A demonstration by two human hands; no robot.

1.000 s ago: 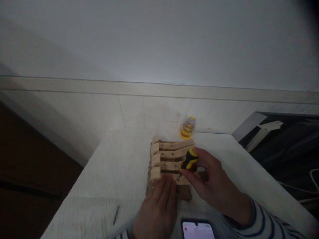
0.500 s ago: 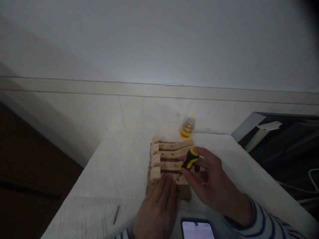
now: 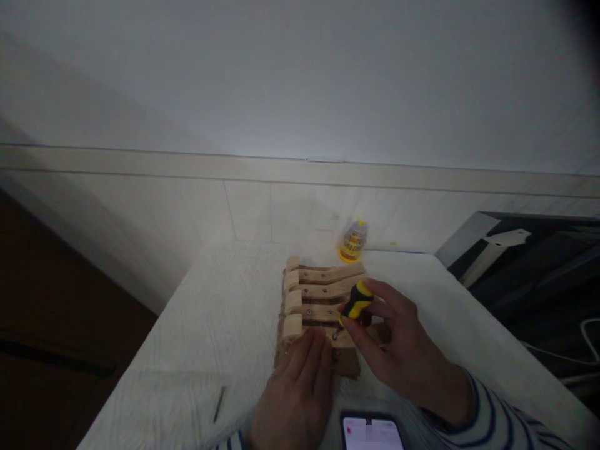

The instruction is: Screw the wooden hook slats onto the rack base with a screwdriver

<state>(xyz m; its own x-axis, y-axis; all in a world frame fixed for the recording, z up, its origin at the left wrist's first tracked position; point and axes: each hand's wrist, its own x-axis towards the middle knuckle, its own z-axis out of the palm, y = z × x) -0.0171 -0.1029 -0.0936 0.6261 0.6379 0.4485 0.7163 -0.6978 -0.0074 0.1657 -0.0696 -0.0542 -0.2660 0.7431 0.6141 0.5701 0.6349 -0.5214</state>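
A stubby yellow-and-black screwdriver (image 3: 359, 300) is pinched in the fingers of my right hand (image 3: 398, 340). Its shaft slants down to the left, and the tip meets a screw (image 3: 335, 334) in the nearest wooden strip. Several pale wooden strips (image 3: 321, 311) lie side by side on a brown base board (image 3: 347, 362), each with a raised block (image 3: 293, 302) at its left end. My left hand (image 3: 300, 390) lies with outstretched fingers on the near part of this wooden piece, covering some of it.
A small clear container with a yellow base (image 3: 351, 244) stands against the wall. A phone (image 3: 371, 432) with a lit screen lies at the front edge. Left of my left hand lies a thin metal rod or bit (image 3: 219, 404) on the white cloth-covered table (image 3: 187, 331). Dark equipment (image 3: 539, 262) is at the right.
My right fingers have shifted slightly around the screwdriver handle, which looks a little turned. My left hand and the wooden piece have stayed in place.
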